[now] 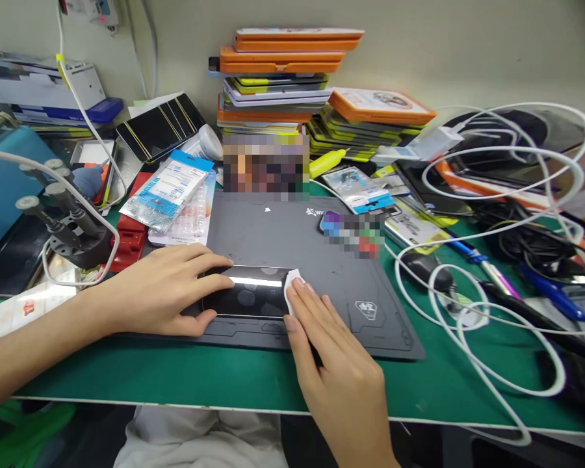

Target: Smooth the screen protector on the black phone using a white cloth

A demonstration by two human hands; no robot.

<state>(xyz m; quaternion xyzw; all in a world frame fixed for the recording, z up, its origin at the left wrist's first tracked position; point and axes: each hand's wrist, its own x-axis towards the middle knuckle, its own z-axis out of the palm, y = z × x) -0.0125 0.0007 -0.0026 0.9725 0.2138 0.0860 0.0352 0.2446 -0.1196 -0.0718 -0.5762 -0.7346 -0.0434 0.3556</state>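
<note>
A smartphone (253, 299) lies flat, screen up, on the dark grey work mat (268, 227), and a bright light streak reflects across its black glass. My left hand (170, 289) grips the phone's left end, fingers along the far edge and screen, thumb at the near edge. Under the fingers of my right hand (338, 357) is a folded white wipe (291, 283), pressed against the phone's right end. The right fingers lie close together over the wipe and hide part of it. Farther right on the mat is a small item (353, 231), partly pixelated.
Orange and yellow boxes (283, 62) are stacked behind the mat. Blue-and-white packets (168, 185) and a screwdriver stand (73, 221) are at left. White cables (468, 351) loop over the green table (224, 377) at right, near a blue pen-like tool (468, 250). A yellow tube (327, 162) lies behind.
</note>
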